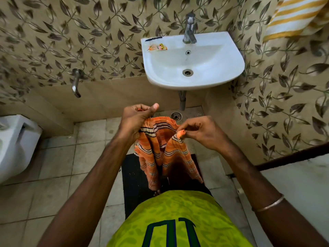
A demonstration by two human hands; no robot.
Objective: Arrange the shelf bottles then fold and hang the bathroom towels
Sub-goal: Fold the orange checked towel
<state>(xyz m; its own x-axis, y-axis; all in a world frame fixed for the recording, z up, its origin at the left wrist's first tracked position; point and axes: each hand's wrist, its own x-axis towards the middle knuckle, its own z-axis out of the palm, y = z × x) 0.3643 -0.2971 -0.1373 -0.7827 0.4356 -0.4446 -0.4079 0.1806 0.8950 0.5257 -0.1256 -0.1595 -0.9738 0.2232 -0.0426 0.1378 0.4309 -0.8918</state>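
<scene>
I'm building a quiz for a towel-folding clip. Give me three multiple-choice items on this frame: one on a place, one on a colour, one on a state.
1. Where does the small printed sachet lie?
A. on the floor mat
B. on the washbasin rim, left of the tap
C. in the drain

2. What colour is the towel the hands hold?
A. orange with dark and pale stripes
B. plain blue
C. plain green

3. How is the held towel now?
A. hung on a rail
B. folded flat on the basin
C. held up at two spots, its ends hanging down

Answers:
1 B: the sachet rests on the washbasin rim, left of the tap.
2 A: the towel is orange and striped.
3 C: the left hand grips one part, the right hand pinches another, and the cloth droops between and below them.
</scene>
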